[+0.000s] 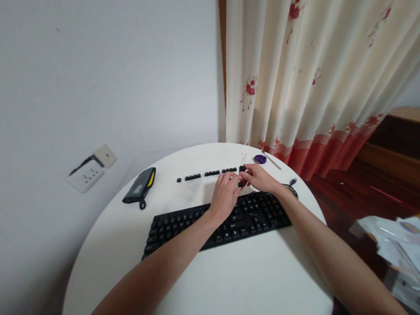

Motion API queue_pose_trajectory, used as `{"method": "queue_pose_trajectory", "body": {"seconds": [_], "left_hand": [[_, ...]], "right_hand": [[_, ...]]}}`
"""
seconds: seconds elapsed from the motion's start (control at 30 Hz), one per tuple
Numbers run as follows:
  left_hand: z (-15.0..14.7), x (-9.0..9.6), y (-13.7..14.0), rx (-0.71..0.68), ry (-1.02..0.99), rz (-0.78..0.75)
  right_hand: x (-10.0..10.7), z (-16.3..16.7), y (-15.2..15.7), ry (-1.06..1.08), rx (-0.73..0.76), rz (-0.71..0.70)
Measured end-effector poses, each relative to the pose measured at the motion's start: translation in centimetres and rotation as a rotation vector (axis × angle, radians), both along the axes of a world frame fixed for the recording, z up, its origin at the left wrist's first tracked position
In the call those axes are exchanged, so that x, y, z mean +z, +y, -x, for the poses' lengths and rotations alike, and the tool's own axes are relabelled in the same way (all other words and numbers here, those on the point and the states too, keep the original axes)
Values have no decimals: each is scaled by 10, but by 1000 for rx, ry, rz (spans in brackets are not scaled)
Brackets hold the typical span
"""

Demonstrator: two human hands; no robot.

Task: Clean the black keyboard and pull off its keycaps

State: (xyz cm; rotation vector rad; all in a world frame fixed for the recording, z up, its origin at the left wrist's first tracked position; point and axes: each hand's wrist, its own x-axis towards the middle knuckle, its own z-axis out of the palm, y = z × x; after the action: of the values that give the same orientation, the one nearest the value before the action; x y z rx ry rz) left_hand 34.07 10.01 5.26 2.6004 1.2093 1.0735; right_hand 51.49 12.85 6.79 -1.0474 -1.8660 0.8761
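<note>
Both of my hands meet above the back edge of a black keyboard (230, 221). My right hand (261, 177) is closed in a pinch at a small black piece (242, 168). Thin bent wires (244, 158) stick out beyond that piece, like the loops of a keycap puller. My left hand (225, 190) has its fingers drawn together against the right fingertips. Another small dark piece (240, 184), about keycap size, shows between the fingertips, partly hidden. Removed black keycaps (211, 173) lie in a spaced row behind the left hand, with a single keycap (179, 180) at the left end.
The round white table (107, 273) bears a grey and yellow pouch (140, 186) at the left. A purple crumpled item (260, 159), a thin brush-like stick (272, 160) and a coiled cable (292, 188) lie at the right. Wall and curtain (279, 71) stand behind.
</note>
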Motion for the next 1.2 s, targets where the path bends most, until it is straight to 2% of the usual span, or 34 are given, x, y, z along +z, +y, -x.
{"method": "queue_pose_trajectory", "body": {"seconds": [0.27, 0.5, 0.7, 1.07, 1.2], "left_hand": [[1, 2, -5, 97, 175, -93], [0, 1, -3, 120, 198, -88], [1, -1, -1, 124, 228, -79], [2, -6, 2, 101, 210, -43], [2, -7, 3, 73, 202, -31]], "right_hand": [[-6, 3, 3, -48, -36, -41], [-9, 4, 3, -38, -40, -24], [-11, 4, 3, -29, -54, 46], [-14, 7, 4, -100, -115, 20], [-12, 7, 2, -93, -114, 59]]}}
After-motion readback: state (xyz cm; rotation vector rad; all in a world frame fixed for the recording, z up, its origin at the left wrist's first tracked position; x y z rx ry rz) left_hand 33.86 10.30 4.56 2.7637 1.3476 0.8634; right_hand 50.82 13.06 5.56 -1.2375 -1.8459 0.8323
